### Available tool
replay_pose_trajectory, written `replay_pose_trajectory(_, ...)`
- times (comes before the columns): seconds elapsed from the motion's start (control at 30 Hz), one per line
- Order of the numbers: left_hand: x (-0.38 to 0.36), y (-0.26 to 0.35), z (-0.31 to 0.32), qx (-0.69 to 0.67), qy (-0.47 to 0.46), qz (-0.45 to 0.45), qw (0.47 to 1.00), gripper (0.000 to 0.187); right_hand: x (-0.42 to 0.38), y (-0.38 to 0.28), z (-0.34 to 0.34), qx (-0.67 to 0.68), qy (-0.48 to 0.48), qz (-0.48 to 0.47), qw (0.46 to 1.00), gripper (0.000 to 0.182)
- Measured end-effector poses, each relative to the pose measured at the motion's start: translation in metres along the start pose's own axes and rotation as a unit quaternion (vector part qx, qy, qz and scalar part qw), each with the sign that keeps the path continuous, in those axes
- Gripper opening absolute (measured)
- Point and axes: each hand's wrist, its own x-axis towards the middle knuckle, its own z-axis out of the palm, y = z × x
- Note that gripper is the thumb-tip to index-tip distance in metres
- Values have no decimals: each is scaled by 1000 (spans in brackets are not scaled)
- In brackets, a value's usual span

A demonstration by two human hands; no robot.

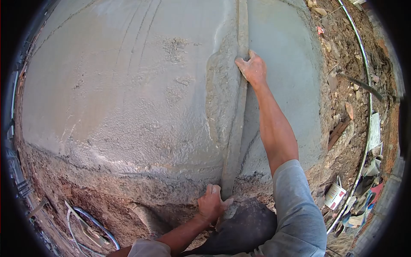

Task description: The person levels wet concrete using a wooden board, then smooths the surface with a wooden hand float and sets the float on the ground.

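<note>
A long, cement-coated straightedge board (236,124) lies across a wet grey cement slab (120,85), running from the near edge to the far side. My left hand (212,203) grips its near end at the slab's rough front edge. Farther along, my right hand (252,68) presses down on the board with the arm stretched out. A ridge of wet mortar (220,94) is heaped along the board's left side. To the right of the board the cement surface (287,55) looks smoother.
Bare earth and rubble (342,64) border the slab on the right, with a white bucket (335,196), scraps and a thin metal rod (364,55). Brown soil and hoses (92,222) lie at the lower left. My knee (248,227) is by the slab's near edge.
</note>
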Motion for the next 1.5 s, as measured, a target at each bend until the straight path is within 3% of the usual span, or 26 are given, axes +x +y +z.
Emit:
replay_pose_trajectory(0.17,-3,-12,-6,14,46,18,999,58,1,-8,17,12,26,-48,998,60)
replay_pose_trajectory(0.23,-6,-17,-10,35,76,33,996,55,-5,-24,13,24,-16,-8,1000,61)
replay_pose_trajectory(0.33,-10,-17,-16,14,31,-3,999,57,-5,-34,22,23,-13,-22,999,64)
replay_pose_trajectory(0.57,-14,-31,-30,-1,65,-40,997,56,-12,-58,51,-4,15,-47,999,54)
replay_pose_trajectory(0.67,-23,-39,-36,-2,73,-49,996,56,-10,-80,50,27,-49,-10,998,70)
replay_pose_trajectory(0.93,-28,-55,-61,14,86,-85,993,55,-26,-125,69,31,-53,-23,998,60)
replay_pose_trajectory(1.2,-33,-76,-88,31,139,-134,981,53,-29,-157,89,44,-71,-23,996,68)
replay_pose_trajectory(1.33,-32,-82,-90,37,168,-120,978,52,-30,-170,94,36,-40,-46,997,53)
replay_pose_trajectory(1.5,-30,-87,-90,23,166,-119,979,52,-27,-179,101,34,-47,-63,996,57)
